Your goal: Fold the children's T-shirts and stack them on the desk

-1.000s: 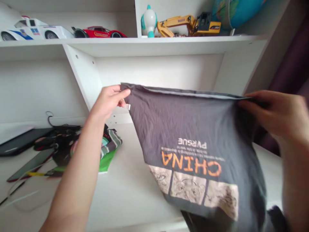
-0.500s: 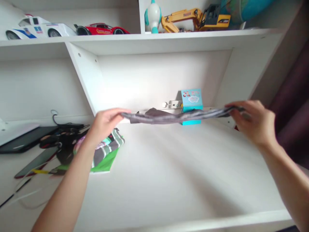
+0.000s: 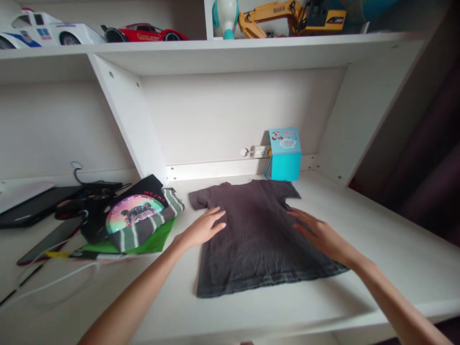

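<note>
A dark grey T-shirt (image 3: 257,239) lies spread flat on the white desk (image 3: 377,249), plain side up, collar toward the back wall. My left hand (image 3: 203,229) rests flat on the shirt's left side, fingers stretched out. My right hand (image 3: 318,233) lies flat on the shirt's right side, fingers apart. Neither hand holds anything.
A pile of folded clothes (image 3: 138,218) sits left of the shirt on a green sheet. A small blue box (image 3: 285,154) stands at the back by a wall socket. A dark tablet and cables (image 3: 39,206) lie far left. Toy cars (image 3: 143,32) and an excavator (image 3: 291,17) fill the shelf above.
The shirt was held up by its hem in both hands, then swung down. It now lies flat on the desk and both hands have let go and rest open on it.
</note>
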`<state>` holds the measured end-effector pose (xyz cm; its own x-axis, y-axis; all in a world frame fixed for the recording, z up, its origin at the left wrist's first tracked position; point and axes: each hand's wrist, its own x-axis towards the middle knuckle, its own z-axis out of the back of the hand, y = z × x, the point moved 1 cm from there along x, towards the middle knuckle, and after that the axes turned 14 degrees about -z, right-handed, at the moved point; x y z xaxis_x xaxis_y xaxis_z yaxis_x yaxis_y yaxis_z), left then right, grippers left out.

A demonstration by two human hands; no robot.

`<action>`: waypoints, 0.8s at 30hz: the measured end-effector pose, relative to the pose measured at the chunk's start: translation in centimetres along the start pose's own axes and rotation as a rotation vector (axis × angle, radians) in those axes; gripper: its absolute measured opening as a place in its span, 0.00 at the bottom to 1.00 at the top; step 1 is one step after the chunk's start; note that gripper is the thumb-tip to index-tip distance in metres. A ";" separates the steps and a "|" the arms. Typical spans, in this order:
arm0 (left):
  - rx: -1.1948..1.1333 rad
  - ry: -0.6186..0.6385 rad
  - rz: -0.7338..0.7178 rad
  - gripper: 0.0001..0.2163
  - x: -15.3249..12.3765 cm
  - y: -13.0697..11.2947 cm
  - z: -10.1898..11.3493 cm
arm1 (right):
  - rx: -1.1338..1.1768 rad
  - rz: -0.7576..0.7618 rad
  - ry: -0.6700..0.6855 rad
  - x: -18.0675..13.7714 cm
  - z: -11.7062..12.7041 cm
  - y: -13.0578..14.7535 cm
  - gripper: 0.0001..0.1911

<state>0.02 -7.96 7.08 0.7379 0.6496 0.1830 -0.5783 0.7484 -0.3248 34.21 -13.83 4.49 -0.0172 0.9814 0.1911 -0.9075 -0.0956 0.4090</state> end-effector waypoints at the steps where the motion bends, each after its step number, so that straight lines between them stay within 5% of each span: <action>1: 0.039 0.014 0.056 0.27 1.1 1.0 -1.2 | -0.024 0.034 0.017 0.5 -1.3 1.0 0.28; 5: 0.089 0.106 0.221 0.30 3.5 4.4 -3.5 | -0.157 0.005 0.154 0.9 -5.5 2.4 0.30; 11: 0.172 -0.052 0.483 0.20 5.3 10.2 0.7 | -0.235 -0.075 0.177 0.5 -5.0 3.5 0.30; 14: 0.249 -0.152 0.649 0.21 5.9 12.6 1.2 | -0.255 -0.051 0.180 -0.8 -3.9 8.3 0.28; 17: 0.305 -0.219 0.773 0.22 6.1 13.7 -0.1 | -0.097 0.158 0.262 -3.2 -4.1 14.8 0.26; 20: 0.328 -0.256 0.789 0.20 6.0 14.1 -1.2 | 0.028 0.348 0.310 -5.1 -6.1 19.9 0.25; 24: 0.278 -0.262 0.710 0.18 5.8 15.1 -0.9 | -0.042 0.358 0.209 -5.5 -9.2 22.5 0.11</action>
<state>-4.07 6.99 2.37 0.0757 0.9673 0.2423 -0.9695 0.1282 -0.2089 10.01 -19.83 4.43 -0.4156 0.9006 0.1271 -0.8451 -0.4340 0.3123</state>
